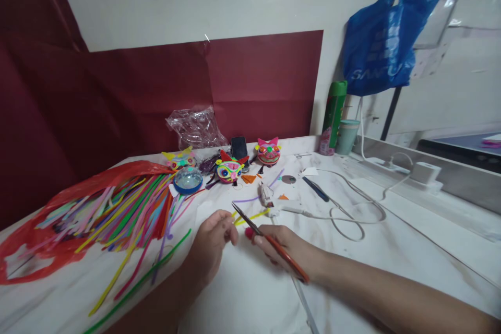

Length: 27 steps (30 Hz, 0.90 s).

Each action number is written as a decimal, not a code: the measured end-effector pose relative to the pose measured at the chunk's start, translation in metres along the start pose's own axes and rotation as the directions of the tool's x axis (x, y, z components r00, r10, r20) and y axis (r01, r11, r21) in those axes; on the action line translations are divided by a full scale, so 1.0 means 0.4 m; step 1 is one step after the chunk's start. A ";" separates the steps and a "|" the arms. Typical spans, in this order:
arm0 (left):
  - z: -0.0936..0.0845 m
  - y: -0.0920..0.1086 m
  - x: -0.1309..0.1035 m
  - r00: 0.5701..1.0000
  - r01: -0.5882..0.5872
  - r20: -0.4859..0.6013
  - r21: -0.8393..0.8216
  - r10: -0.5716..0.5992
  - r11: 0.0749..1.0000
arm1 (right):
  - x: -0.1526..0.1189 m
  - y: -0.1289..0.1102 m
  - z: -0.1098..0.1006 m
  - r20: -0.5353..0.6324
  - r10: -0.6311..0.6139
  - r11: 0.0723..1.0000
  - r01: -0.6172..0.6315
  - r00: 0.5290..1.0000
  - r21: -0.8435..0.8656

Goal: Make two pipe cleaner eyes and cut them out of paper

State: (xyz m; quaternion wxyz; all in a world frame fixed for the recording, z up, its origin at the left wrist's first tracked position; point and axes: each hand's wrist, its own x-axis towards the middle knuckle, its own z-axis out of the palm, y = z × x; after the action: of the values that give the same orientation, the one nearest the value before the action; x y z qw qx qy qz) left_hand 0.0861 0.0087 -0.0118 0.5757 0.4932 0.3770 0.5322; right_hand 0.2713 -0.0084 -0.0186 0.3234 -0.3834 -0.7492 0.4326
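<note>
My right hand (279,245) is closed around red-handled scissors (279,250), whose dark blades point up and left toward my other hand. A small red piece (249,232) shows at its fingertips. Just left of the blades, my left hand (215,235) has its fingers curled together; whatever they may pinch is too small to make out. Yellow pipe cleaners (256,216) lie behind the blade tips. A white glue gun (287,207) rests beyond my right hand.
Colourful pipe cleaners (133,209) spill from a red bag (50,266) at left. Decorated heads (229,171), a blue-rimmed bowl (188,181) and a phone (239,148) stand behind. Cables (368,219), a craft knife (315,188), a green can (335,115) and a cup (347,136) are at right.
</note>
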 end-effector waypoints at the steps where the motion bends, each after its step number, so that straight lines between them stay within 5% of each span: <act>1: -0.007 0.001 0.009 0.998 -0.031 -0.063 -0.008 0.031 0.999 | 0.005 0.001 -0.013 0.020 -0.019 1.000 0.020 1.000 -0.016; 4: -0.033 0.006 0.038 0.969 -0.111 -0.226 -0.021 0.103 0.994 | 0.026 0.018 -0.083 -0.059 0.034 0.984 -0.044 0.998 -0.173; 7: -0.054 0.011 0.060 0.951 -0.138 -0.281 -0.022 0.126 0.990 | 0.048 0.064 -0.181 -0.407 0.111 0.783 -0.332 0.907 -0.526; 12: -0.053 0.010 0.060 0.960 -0.113 -0.261 -0.010 0.106 0.994 | 0.057 0.151 -0.300 -0.568 0.138 0.624 -0.517 0.811 -0.586; 20: -0.066 -0.008 0.060 0.967 -0.084 -0.232 0.079 0.101 0.993 | 0.071 0.167 -0.313 -0.543 0.028 0.658 -0.424 0.839 -0.621; 27: -0.081 -0.008 0.068 0.967 -0.123 -0.208 0.135 0.149 0.983 | 0.072 0.202 -0.339 -0.632 0.132 0.555 -0.585 0.764 -0.591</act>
State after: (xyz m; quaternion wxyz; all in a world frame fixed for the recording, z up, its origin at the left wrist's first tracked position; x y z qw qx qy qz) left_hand 0.0598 0.0412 -0.0198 0.4622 0.4908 0.4343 0.5974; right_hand 0.3915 0.0972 -0.0304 0.2197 -0.7343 -0.6421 0.0141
